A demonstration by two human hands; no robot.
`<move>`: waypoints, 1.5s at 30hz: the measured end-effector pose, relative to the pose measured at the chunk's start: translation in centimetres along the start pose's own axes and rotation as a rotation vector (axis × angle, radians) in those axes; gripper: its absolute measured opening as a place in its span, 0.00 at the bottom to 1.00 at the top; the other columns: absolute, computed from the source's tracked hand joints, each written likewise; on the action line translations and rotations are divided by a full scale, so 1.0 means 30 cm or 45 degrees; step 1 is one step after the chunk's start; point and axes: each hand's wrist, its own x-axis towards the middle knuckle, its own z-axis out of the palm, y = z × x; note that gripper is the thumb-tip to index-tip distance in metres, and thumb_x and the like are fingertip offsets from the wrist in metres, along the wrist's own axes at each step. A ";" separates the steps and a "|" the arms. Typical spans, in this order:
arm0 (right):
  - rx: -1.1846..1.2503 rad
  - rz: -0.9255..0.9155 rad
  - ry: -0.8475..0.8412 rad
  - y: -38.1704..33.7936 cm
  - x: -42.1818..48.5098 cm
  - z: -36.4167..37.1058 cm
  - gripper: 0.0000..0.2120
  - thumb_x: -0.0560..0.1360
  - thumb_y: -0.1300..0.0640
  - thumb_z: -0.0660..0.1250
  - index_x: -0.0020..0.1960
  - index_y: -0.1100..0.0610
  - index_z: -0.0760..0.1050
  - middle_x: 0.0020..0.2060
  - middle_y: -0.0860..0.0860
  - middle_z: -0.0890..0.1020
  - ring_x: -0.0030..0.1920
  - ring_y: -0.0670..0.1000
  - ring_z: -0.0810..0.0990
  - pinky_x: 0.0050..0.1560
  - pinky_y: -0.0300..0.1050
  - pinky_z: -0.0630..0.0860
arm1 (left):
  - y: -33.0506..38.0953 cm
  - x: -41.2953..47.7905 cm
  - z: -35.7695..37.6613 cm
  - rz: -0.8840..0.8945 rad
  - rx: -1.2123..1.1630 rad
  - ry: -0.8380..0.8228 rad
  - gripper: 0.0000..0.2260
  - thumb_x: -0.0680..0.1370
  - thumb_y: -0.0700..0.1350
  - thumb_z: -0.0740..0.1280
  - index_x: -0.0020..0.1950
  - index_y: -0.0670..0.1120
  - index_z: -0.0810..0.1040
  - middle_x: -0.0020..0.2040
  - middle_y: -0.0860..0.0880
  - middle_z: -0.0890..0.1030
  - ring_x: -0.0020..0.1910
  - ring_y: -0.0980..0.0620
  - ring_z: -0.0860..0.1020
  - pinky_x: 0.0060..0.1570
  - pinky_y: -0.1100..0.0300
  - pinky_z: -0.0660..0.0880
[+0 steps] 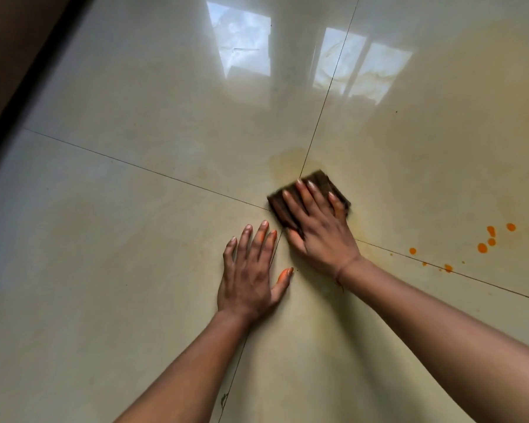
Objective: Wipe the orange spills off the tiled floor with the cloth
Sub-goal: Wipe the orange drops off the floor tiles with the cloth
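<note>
A dark brown folded cloth [321, 182] lies flat on the glossy cream tiled floor [135, 233], at the crossing of two grout lines. My right hand [319, 230] presses down on it with fingers spread; the cloth's edges look blurred. My left hand [252, 277] rests palm down on the tile just left of it, fingers apart, holding nothing, its thumb and a fingertip stained orange. Several orange drops [483, 247] dot the floor to the right of my right arm. A faint yellowish smear [287, 161] spreads just beyond the cloth.
A dark wall base or door frame [22, 83] runs along the far left edge. Bright window reflections [245, 47] lie on the tiles ahead. A small dark mark [224, 399] sits on the grout line near my left forearm.
</note>
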 end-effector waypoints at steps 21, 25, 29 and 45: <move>0.034 0.275 0.036 -0.051 -0.656 0.085 0.32 0.74 0.42 0.52 0.77 0.49 0.57 0.76 0.55 0.60 0.76 0.54 0.55 0.70 0.54 0.50 | 0.007 -0.004 0.012 -0.018 -0.011 -0.040 0.33 0.78 0.63 0.49 0.79 0.49 0.51 0.80 0.50 0.49 0.78 0.48 0.47 0.75 0.47 0.45; 0.012 0.496 -0.002 0.098 -0.646 0.046 0.34 0.74 0.39 0.46 0.78 0.47 0.51 0.78 0.53 0.53 0.77 0.52 0.49 0.73 0.55 0.46 | 0.035 -0.002 0.018 -0.038 0.030 -0.084 0.30 0.81 0.61 0.48 0.80 0.48 0.48 0.80 0.50 0.46 0.78 0.46 0.44 0.75 0.44 0.43; 0.050 0.573 0.062 0.019 -0.778 0.061 0.33 0.74 0.40 0.50 0.78 0.50 0.55 0.77 0.55 0.57 0.77 0.54 0.54 0.72 0.55 0.47 | 0.072 -0.007 -0.013 -0.094 0.108 -0.160 0.30 0.82 0.59 0.44 0.79 0.46 0.44 0.80 0.48 0.42 0.78 0.43 0.42 0.75 0.41 0.44; -0.076 0.379 -0.155 0.316 -0.921 -0.048 0.33 0.77 0.40 0.50 0.78 0.47 0.46 0.78 0.53 0.52 0.77 0.54 0.49 0.73 0.54 0.48 | 0.437 -0.116 -0.055 0.116 0.056 -0.720 0.58 0.65 0.73 0.67 0.77 0.51 0.33 0.77 0.46 0.31 0.74 0.32 0.35 0.69 0.30 0.47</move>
